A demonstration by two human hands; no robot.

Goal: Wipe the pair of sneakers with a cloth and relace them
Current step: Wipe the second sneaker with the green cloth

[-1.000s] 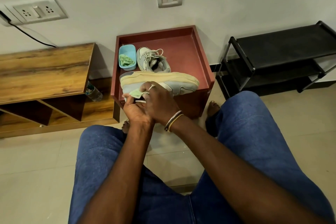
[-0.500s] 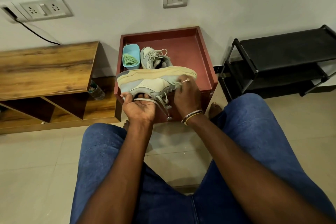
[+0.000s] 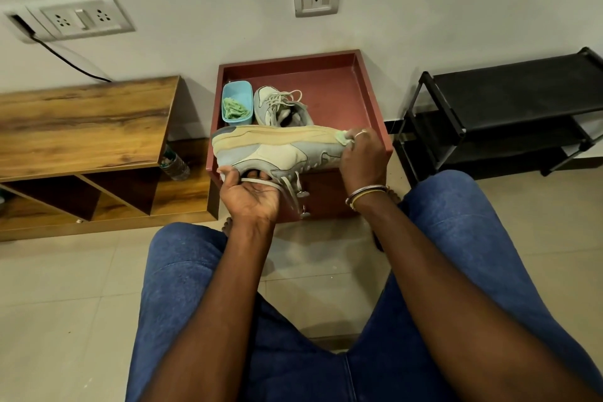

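The sneaker (image 3: 277,148) is pale blue and cream with a yellowish sole; the cloth (image 3: 343,137) light green; the tub (image 3: 237,95) turquoise; the tray (image 3: 359,91) maroon.

The right hand (image 3: 360,157), a second ago at the left end of the sneaker (image 3: 277,150) beside the left hand (image 3: 251,196), now sits at the shoe's right end, pressing the green cloth (image 3: 344,138) against the tip of the sole. The cloth goes with it, from the left end to the right. The sneaker now rides higher in the frame and is turned so its side panel faces the camera, with the laces (image 3: 295,188) hanging loose below. The left hand now cups the collar from underneath, palm up.
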